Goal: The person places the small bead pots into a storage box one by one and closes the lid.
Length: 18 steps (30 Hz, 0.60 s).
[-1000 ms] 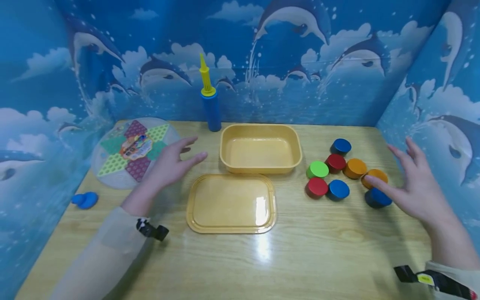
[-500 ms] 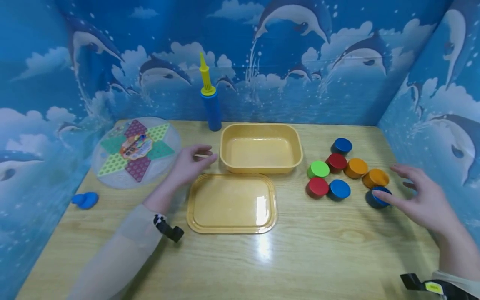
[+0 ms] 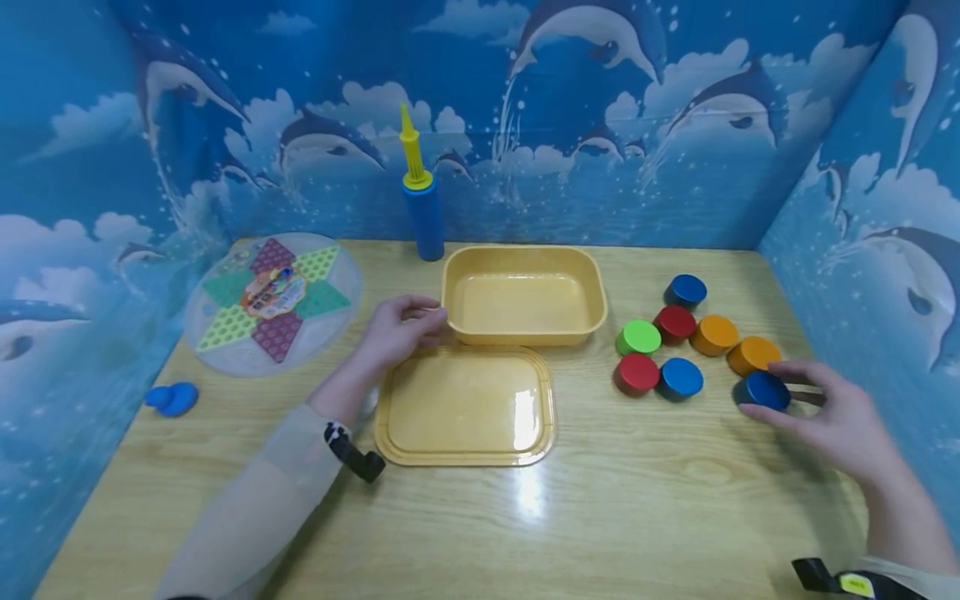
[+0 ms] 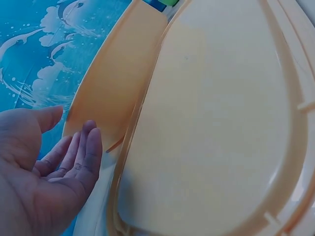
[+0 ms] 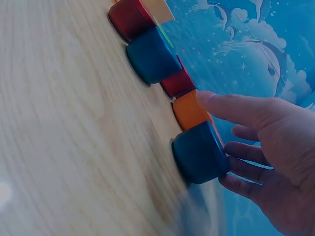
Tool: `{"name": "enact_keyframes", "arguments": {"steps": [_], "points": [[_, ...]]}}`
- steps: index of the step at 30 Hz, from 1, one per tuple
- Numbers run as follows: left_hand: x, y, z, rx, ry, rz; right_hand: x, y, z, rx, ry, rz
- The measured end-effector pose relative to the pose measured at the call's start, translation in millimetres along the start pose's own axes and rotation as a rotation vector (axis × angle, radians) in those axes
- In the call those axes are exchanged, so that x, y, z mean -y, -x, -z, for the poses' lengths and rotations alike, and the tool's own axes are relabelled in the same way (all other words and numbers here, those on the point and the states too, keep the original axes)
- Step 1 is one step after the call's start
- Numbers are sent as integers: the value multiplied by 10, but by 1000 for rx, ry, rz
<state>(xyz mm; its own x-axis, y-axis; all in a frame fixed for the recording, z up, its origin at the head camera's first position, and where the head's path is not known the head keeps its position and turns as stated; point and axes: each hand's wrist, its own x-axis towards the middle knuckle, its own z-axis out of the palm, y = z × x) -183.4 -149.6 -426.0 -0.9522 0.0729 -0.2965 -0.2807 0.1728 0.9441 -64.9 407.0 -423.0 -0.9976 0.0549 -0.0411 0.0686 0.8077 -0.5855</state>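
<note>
My left hand point(image 3: 402, 329) is at the left front corner of a yellow plastic box point(image 3: 525, 335), fingertips right at its wall. The left wrist view shows that hand point(image 4: 59, 167) with relaxed fingers and nothing in them, beside a yellow lid point(image 4: 211, 123). The flat lid point(image 3: 465, 408) lies in front of the box. Far right, the thumb and fingers of my right hand point(image 3: 840, 417) are spread around a dark blue short cylinder point(image 3: 762, 392). From the right wrist, fingertips meet one side of the blue cylinder point(image 5: 199, 153), while the thumb stands apart from it.
Several other short cylinders stand close by, including an orange one point(image 3: 753, 356), a green one point(image 3: 638, 337) and a red one point(image 3: 637, 374). A round star-patterned game board point(image 3: 322, 300), a blue and yellow hand pump point(image 3: 425, 221) and a small blue object point(image 3: 174, 399) are further left.
My left hand has moved right, from beside the game board to the box's corner. My right hand has come down to the dark blue cylinder, its fingers now around it.
</note>
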Motion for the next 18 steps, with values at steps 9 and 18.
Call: {"name": "enact_keyframes", "arguments": {"steps": [9, 18], "points": [[-23, -6, -97, -5, 81, 31, -130, 28, -88, 35, -93, -47], [-12, -28, -88, -30, 199, 92, -166, 26, -158, -1, -103, 23]]}}
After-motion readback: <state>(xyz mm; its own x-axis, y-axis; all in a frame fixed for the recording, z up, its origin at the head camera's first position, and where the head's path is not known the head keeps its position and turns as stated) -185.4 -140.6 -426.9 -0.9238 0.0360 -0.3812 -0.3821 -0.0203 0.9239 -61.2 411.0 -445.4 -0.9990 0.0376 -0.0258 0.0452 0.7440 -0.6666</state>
